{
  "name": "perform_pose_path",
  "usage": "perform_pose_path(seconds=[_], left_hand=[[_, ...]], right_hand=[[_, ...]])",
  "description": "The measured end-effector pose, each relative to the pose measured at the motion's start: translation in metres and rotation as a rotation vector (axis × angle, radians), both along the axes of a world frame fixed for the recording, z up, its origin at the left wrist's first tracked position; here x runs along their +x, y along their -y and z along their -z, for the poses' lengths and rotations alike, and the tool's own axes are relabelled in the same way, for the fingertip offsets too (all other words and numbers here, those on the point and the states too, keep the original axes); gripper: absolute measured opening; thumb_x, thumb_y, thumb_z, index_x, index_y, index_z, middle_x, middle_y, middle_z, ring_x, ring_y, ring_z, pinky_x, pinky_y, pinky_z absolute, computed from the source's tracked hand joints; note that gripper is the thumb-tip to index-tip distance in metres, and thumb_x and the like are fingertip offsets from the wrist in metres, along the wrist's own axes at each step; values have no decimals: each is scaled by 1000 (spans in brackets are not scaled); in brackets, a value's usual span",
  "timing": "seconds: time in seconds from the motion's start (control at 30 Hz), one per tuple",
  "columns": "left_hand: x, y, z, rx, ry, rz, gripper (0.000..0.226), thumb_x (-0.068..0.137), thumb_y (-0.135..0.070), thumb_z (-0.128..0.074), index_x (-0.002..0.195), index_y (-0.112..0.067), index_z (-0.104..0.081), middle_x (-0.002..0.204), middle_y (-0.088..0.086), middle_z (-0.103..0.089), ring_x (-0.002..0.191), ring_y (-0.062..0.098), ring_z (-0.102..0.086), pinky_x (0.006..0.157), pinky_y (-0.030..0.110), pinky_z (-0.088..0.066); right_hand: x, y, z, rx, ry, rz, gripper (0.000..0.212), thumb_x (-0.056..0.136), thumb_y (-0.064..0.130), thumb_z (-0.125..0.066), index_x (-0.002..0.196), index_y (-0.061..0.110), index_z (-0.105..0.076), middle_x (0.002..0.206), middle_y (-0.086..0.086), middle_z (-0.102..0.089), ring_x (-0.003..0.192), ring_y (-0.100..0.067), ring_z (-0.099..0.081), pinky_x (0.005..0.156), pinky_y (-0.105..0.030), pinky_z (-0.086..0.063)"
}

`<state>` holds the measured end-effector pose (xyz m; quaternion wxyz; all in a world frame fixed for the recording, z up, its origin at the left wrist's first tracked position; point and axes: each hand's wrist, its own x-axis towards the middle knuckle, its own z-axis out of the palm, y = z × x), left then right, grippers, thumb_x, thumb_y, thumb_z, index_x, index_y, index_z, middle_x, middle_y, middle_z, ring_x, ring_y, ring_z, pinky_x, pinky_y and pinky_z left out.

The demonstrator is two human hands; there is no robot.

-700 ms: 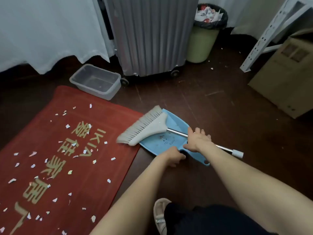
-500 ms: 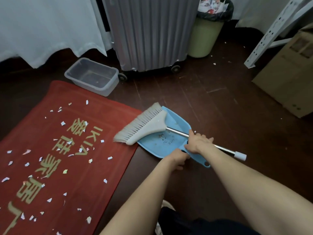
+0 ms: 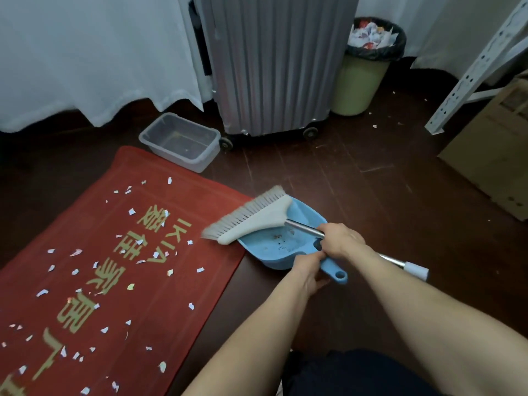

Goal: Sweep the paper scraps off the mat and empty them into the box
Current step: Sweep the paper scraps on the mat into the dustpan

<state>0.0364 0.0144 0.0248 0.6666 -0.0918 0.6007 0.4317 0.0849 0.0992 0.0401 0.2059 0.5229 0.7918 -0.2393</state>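
Paper scraps [image 3: 200,270] on mat [image 3: 200,201], brush [image 3: 257,217] pointing there, right grip [image 3: 341,240] clasping it, left grip [image 3: 305,271] clasping dustpan [image 3: 274,248].

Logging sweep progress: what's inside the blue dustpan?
The brush, gripped by the right hand, lies across the dustpan. Only small specks show on its floor. Under the brush head: hidden.

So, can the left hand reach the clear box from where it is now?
Probably not without leaning: the clear box sits at the far end of the mat, well past the left hand, which grips the dustpan. Nothing blocks the way.
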Motion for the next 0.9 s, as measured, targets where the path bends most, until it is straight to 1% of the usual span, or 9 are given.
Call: perform_pose_path(seconds=[0.07, 0.2, 0.3, 0.4, 0.5, 0.6, 0.67, 0.77, 0.9], left_hand=[[-6, 6, -11, 18, 14, -84, 6, 94, -10, -57, 90, -12, -53, 76, 5, -59, 64, 15, -57, 42, 28, -51], [-22, 28, -34, 34, 51, -189, 2, 98, -5, -49, 97, -5, -47, 79, 12, -52, 67, 20, -52, 58, 35, -49], [-45, 49, -47, 55, -25, -180, 10, 101, -7, -42, 110, -3, -44, 80, 13, -50, 67, 20, -53, 45, 32, -54], [-84, 74, -60, 51, -200, -109, 21, 102, -9, -37, 116, 2, -49, 74, 9, -50, 60, 16, -49, 37, 24, -48], [-135, 107, -77, 33, -441, -19, 15, 101, -5, -35, 92, -3, -47, 67, 7, -45, 53, 14, -41, 39, 20, -36], [-187, 151, -98, -27, -633, 88, 11, 101, -7, -39, 91, -5, -45, 65, 8, -47, 47, 12, -42, 31, 13, -32], [-217, 182, -115, -72, -691, 152, 14, 100, -8, -41, 87, -5, -46, 62, 8, -48, 35, 9, -43, 30, 13, -31], [-254, 232, -144, -156, -780, 245, 23, 97, -7, -43, 75, -3, -47, 53, 7, -49, 29, 9, -41, 31, 14, -30], [-295, 295, -170, -212, -801, 281, 13, 97, -9, -44, 89, -4, -53, 60, 5, -52, 38, 10, -45, 35, 17, -35]], right_hand=[[-6, 1, -12, 15, -32, -2, 25, 87, 19, -54, 110, 27, -62, 118, -5, -65, 108, -29, -63, 77, -31, -45], [-25, 5, -41, 72, -108, -26, 38, 89, 13, -45, 119, 30, -62, 122, -5, -64, 111, -29, -62, 86, -37, -50], [-45, 11, -64, 91, -195, -34, 37, 90, 15, -48, 121, 30, -61, 121, -6, -63, 109, -29, -62, 83, -36, -50], [-68, 22, -82, 95, -293, -51, 30, 90, 19, -51, 118, 26, -62, 117, -7, -65, 106, -30, -61, 79, -33, -46], [-94, 37, -93, 92, -357, -81, 34, 94, 18, -50, 127, 20, -59, 121, -11, -63, 112, -32, -59, 80, -33, -45], [-120, 57, -100, 55, -404, -117, 36, 90, 6, -47, 124, 10, -60, 117, -16, -64, 110, -35, -60, 74, -28, -41], [-139, 70, -101, 24, -416, -128, 33, 88, 2, -48, 117, 6, -62, 110, -18, -66, 101, -35, -63, 70, -27, -39], [-169, 96, -98, -130, -506, -66, 26, 89, -5, -46, 110, 1, -59, 84, -16, -60, 61, -26, -55, 50, -30, -43], [-201, 141, -100, -464, -680, 117, 43, 92, -14, -35, 126, 10, -46, 68, -9, -49, 48, -15, -44, 33, -19, -38]])
